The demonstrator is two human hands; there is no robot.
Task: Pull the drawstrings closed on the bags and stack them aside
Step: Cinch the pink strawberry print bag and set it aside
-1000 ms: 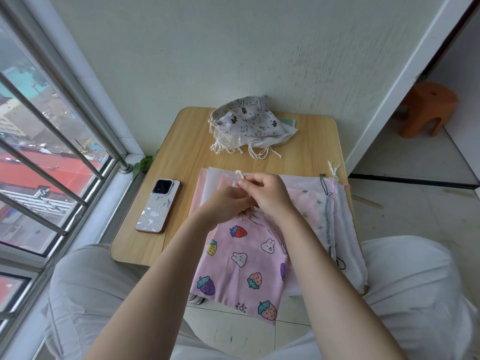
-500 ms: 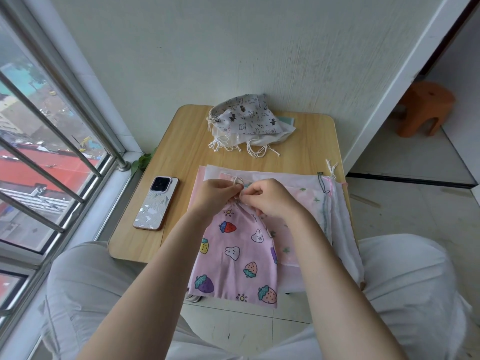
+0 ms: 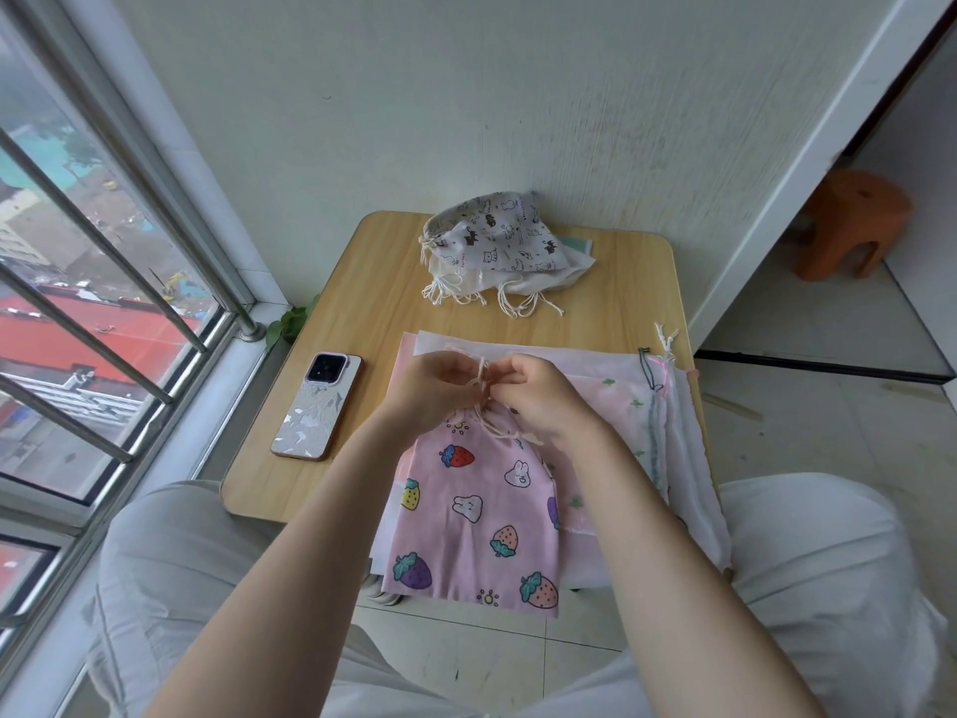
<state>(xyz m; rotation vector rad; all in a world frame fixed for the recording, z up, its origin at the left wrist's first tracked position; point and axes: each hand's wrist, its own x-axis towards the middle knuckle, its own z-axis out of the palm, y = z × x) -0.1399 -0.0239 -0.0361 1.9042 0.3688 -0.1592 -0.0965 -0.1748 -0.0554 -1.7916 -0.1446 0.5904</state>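
A pink strawberry-and-bunny bag (image 3: 474, 515), mouth gathered, overhangs the near edge atop flat bags (image 3: 637, 406). Far back lies a pile of cinched bags (image 3: 497, 246), strings trailing.

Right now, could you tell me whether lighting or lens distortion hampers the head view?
Head view: soft, even daylight from the window, no glare; wide-angle bowing at wall and frame edges; pink bag and both hands, left and right, look sharp.
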